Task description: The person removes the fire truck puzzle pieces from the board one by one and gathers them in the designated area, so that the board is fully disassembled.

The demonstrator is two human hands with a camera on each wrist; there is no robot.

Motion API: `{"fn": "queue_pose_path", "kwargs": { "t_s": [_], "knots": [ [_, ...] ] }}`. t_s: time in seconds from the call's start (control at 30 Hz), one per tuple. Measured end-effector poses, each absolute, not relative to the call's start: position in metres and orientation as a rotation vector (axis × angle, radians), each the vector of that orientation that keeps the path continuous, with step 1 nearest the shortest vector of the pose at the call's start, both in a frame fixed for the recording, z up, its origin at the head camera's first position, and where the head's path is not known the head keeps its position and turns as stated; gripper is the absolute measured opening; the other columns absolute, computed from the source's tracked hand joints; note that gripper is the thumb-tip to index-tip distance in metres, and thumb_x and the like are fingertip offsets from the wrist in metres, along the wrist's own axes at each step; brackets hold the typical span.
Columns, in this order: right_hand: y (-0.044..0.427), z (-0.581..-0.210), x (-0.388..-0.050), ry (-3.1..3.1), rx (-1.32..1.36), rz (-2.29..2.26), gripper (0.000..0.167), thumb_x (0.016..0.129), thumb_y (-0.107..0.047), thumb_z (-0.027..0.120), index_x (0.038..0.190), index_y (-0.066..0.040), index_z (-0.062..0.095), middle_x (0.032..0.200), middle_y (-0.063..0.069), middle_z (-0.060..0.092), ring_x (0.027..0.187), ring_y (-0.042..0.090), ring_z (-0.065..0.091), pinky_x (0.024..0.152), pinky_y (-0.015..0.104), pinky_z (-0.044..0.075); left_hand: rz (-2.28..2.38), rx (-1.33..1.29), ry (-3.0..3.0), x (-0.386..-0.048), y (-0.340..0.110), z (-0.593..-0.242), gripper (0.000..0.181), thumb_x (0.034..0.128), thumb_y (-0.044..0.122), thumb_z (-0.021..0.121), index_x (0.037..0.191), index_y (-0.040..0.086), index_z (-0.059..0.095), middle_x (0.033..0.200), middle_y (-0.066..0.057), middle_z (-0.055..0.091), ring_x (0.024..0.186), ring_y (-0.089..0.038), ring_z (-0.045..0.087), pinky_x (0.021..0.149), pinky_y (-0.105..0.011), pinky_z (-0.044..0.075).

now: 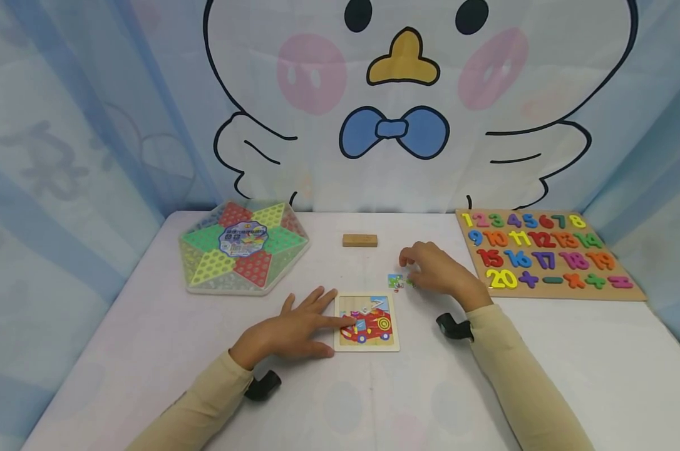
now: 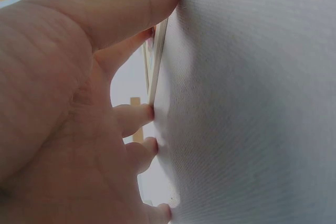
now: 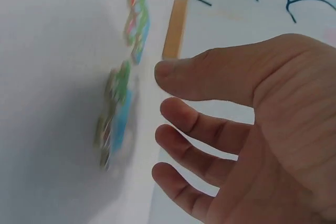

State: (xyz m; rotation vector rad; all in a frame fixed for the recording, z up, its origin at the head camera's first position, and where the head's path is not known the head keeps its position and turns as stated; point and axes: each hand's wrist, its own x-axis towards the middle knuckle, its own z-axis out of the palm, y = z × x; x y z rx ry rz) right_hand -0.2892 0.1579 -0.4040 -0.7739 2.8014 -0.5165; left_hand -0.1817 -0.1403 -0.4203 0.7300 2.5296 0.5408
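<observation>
A small square jigsaw puzzle board (image 1: 374,341) with a red vehicle picture lies on the table in front of me. My left hand (image 1: 295,329) is spread at its left side; one extended finger touches the picture, and the other fingertips rest on or near the table and board edge. Beyond the board lie two loose jigsaw pieces: a blue and green jigsaw piece (image 1: 395,281) and another jigsaw piece (image 3: 116,116), partly covered by the right hand in the head view. My right hand (image 1: 438,272) hovers over them, fingers loosely bent, holding nothing.
A wooden block (image 1: 359,240) lies behind the puzzle. At the back left is a hexagonal game box (image 1: 244,247) with coloured triangles. On the right lies a number board (image 1: 554,257) with colourful numerals. A printed curtain (image 1: 396,181) closes off the back.
</observation>
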Motion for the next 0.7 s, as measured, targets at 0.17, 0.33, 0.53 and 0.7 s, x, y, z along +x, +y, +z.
{"fn": "queue_pose_path", "kwargs": {
  "t_s": [0.17,0.33,0.53,0.7],
  "knots": [
    [0.138,-0.401,-0.278,2.772,-0.893,-0.521,0.03,0.092,-0.003,0.072,0.121,-0.006,0.07,0.131,0.018,0.061,0.122,0.038,0.053,0.103,0.055,0.047,0.529,0.738,2.53,-0.182,-0.141,-0.421,0.058,0.0959,0.033,0.072,0.15,0.037,0.053,0.171,-0.011,0.014,0.157,-0.035,0.002,0.115,-0.074,0.001],
    [0.121,-0.4,-0.264,2.696,-0.995,-0.475,0.031,0.091,-0.003,0.075,0.121,-0.01,0.072,0.135,0.016,0.059,0.124,0.036,0.052,0.104,0.052,0.047,0.528,0.749,2.527,-0.182,-0.142,-0.42,0.058,0.0962,0.034,0.072,0.151,0.036,0.052,0.17,-0.012,0.013,0.157,-0.036,0.002,0.114,-0.075,0.002],
    [0.11,-0.4,-0.253,2.637,-1.082,-0.414,0.029,0.09,-0.005,0.077,0.117,-0.013,0.074,0.138,0.017,0.056,0.132,0.039,0.046,0.11,0.056,0.041,0.519,0.752,2.526,-0.183,-0.142,-0.42,0.058,0.0966,0.036,0.071,0.151,0.036,0.051,0.171,-0.012,0.013,0.157,-0.037,0.002,0.114,-0.076,0.001],
    [0.108,-0.403,-0.251,2.613,-1.104,-0.394,0.026,0.091,-0.006,0.076,0.116,-0.014,0.074,0.14,0.017,0.056,0.134,0.038,0.045,0.111,0.055,0.04,0.52,0.751,2.523,-0.183,-0.142,-0.421,0.058,0.0965,0.036,0.071,0.151,0.037,0.051,0.171,-0.012,0.013,0.157,-0.037,0.001,0.113,-0.076,0.002]
  ]
}}
